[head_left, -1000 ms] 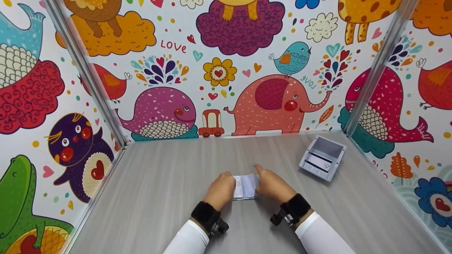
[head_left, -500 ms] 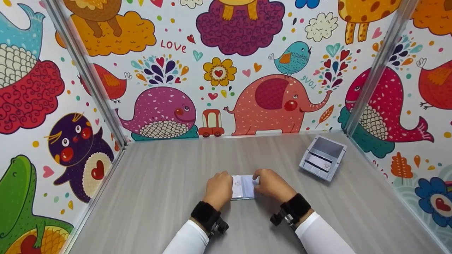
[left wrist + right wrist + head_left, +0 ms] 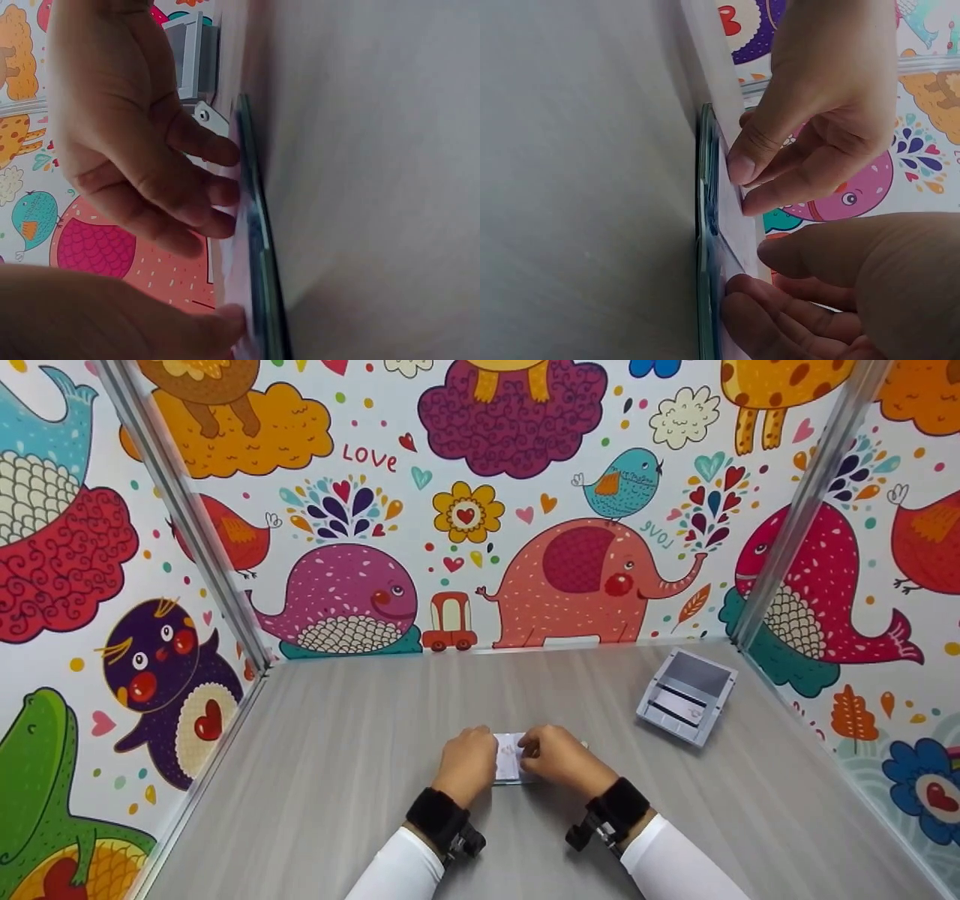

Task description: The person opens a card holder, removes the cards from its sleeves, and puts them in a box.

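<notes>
A small card holder (image 3: 508, 761) with clear sleeves lies opened flat on the table, a white printed card showing in it. My left hand (image 3: 470, 761) holds its left edge, with the thumb (image 3: 227, 324) pressed on the top face. Over its right half, my right hand (image 3: 562, 754) has curled fingers, their tips at the sleeve. In the right wrist view a loose clear leaf (image 3: 730, 253) angles up near those fingertips. Beyond the right hand, a pale strap (image 3: 212, 120) with a metal snap sticks out. I cannot tell whether the right fingers pinch the leaf.
A grey plastic tray (image 3: 705, 671) with dark bars and a printed card inside stands at the back right of the grey wood-grain table (image 3: 337, 720). Walls (image 3: 465, 435) with cartoon animals enclose the back and both sides.
My right hand has moved left from the holder's right edge onto its right half, with its fingers drawing in. My left hand stays at the left edge.
</notes>
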A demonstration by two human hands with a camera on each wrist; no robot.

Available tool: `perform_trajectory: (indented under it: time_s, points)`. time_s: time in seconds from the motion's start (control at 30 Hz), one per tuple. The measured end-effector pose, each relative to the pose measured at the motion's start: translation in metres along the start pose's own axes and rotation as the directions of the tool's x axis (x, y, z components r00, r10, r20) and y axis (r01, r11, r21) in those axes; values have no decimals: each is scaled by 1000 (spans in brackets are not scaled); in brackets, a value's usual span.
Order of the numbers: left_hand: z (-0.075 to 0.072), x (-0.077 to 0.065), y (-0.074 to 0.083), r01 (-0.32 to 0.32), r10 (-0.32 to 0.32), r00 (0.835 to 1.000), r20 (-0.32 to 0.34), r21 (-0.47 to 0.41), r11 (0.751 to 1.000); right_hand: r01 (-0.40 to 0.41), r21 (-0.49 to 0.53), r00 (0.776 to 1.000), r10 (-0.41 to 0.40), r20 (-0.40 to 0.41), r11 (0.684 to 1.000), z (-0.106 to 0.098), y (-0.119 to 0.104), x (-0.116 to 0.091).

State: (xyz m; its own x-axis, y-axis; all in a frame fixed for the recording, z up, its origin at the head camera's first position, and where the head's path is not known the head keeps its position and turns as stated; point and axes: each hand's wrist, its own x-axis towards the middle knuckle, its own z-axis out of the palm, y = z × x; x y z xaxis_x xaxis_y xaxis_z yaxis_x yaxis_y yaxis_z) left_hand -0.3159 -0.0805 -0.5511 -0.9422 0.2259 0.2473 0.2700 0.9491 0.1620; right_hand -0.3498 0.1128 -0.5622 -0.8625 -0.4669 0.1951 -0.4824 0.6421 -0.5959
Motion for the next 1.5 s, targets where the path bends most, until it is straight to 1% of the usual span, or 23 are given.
perform_trajectory:
  time_s: [0.07,0.13,0.2,0.3,0.33,0.37,0.4,0.43,0.5,0.53,0.6,0.67,0.73,0.83,0.87,1.0,1.1,1.2,1.3,1.5]
  points:
    - [10,2,-4,-20,20,1000,-17,-6,1000,-19,1,1000,19,0,1000,0,0,0]
    - [31,9,-15,-43,43,997,-57,-12,999,-27,5,1000,27,0,1000,0,0,0]
    - [57,17,-27,-66,64,994,-93,-20,998,-31,10,1000,31,-2,999,0,0,0]
    - [80,26,-40,-77,72,993,-93,-46,996,-20,11,1000,20,-13,1000,0,1,0]
    - [80,26,-41,-80,75,994,-84,-52,995,-18,13,1000,19,-14,1000,1,2,0]
    - [78,26,-41,-80,75,994,-74,-59,995,-18,15,1000,18,-15,1000,1,2,0]
    - [70,25,-39,-76,72,996,-54,-79,994,-20,18,1000,20,-16,1000,2,2,0]
    - [59,22,-35,-71,68,997,-33,-103,992,-27,22,1000,27,-14,999,2,2,0]
    - [39,16,-28,-70,69,998,-12,-137,988,-52,34,999,52,-7,998,2,3,0]
    - [26,13,-23,-63,66,998,15,-154,986,-66,46,998,66,-5,997,2,3,1]
    - [5,7,-14,-42,54,997,60,-184,982,-102,76,995,102,3,992,2,3,1]
    - [-4,4,-9,-41,54,996,72,-170,985,-132,108,991,132,5,985,2,4,2]
    - [-6,2,-7,-44,55,996,69,-150,988,-161,154,987,162,8,975,3,6,2]
    - [-3,1,-6,-56,63,997,50,-127,990,-208,240,978,207,29,948,4,9,3]
    - [-2,1,-6,-58,64,997,45,-126,990,-224,272,974,221,40,936,4,10,2]
    - [0,1,-5,-62,68,997,40,-124,990,-293,403,956,279,95,867,4,13,2]
    - [1,1,-5,-65,70,997,34,-131,989,-336,456,941,315,124,824,4,12,1]
    - [0,1,-5,-59,64,997,35,-140,988,-365,487,930,337,148,794,3,11,1]
    - [-1,1,-4,-41,48,998,43,-150,988,-374,503,926,344,156,779,4,11,0]
    - [1,2,-3,-27,34,998,52,-131,991,-365,500,930,329,163,785,2,14,1]
